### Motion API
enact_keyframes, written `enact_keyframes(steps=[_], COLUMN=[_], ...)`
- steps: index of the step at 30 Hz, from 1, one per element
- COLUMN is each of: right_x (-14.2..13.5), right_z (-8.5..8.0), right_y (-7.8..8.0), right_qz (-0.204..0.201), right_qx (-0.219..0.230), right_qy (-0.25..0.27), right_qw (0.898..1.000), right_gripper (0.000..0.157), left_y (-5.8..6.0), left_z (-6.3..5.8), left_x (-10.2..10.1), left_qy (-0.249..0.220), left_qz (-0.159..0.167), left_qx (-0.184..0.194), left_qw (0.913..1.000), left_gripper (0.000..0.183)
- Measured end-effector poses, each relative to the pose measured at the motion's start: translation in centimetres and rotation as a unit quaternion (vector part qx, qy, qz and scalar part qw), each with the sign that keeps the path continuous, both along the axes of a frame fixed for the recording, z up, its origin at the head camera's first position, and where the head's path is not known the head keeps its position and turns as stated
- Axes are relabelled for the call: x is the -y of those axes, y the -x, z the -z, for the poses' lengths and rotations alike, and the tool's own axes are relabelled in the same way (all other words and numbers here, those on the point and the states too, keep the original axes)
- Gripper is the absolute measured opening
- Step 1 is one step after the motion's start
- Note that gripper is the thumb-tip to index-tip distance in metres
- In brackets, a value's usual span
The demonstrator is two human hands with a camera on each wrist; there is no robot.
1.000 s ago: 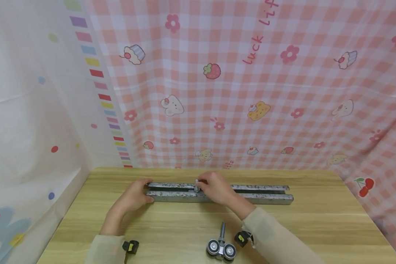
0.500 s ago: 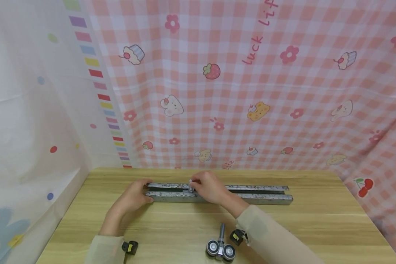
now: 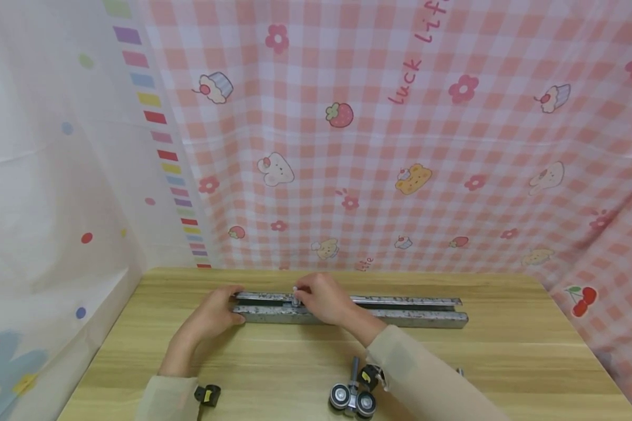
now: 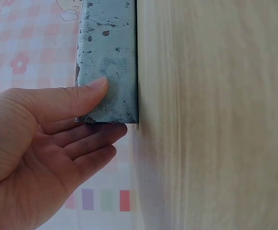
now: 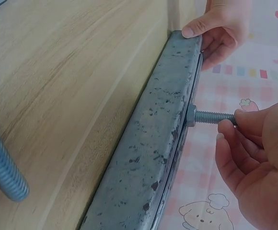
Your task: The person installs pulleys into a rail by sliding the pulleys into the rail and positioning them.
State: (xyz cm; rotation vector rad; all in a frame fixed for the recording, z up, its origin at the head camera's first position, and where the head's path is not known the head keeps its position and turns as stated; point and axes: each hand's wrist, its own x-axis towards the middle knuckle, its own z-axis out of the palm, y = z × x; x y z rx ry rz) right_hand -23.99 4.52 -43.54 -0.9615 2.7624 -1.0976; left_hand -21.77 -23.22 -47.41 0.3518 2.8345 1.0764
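Note:
A slotted metal rail [image 3: 411, 318] with worn, speckled paint lies lengthwise on the wooden table, its slot facing up. At its left end my left hand [image 3: 214, 316] grips it, the thumb [image 4: 88, 96] on the near side wall and the fingers around the end and far side. A threaded bolt [image 5: 213, 117] with a hex nut at its base stands out of the slot. My right hand [image 3: 326, 299] pinches the bolt's tip between thumb and fingers. Whatever carries the bolt inside the rail is mostly hidden.
A roller trolley [image 3: 353, 399] with black-rimmed wheels and a threaded bolt lies on the table [image 3: 274, 368] near the front, beside the right sleeve. A small metal tip [image 3: 460, 371] shows behind that sleeve. A pink checked curtain [image 3: 347, 146] hangs behind the table.
My right hand has slid the bolt leftward along the slot, closer to my left hand. The left hand has stayed at the rail's end, and the rail has stayed in place.

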Motion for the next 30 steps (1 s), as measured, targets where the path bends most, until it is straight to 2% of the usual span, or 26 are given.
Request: enact_keyframes(steps=[18,30], right_x=[2.2,3.2], right_z=[-0.3,-0.2], right_y=[0.0,-0.1], right_qz=[-0.006,-0.01], right_qx=[-0.033,-0.061], right_qy=[-0.046,-0.055], right_qw=[0.998,0.997], right_gripper=[0.02,0.014], left_y=[-0.1,-0.1], left_z=[-0.2,-0.3], left_x=[-0.2,-0.2], left_qy=[-0.003,-0.005], left_qz=[0.003,0.007], left_qx=[0.008,0.008], left_qw=[1.0,0.9999], left_gripper=[0.062,0.062])
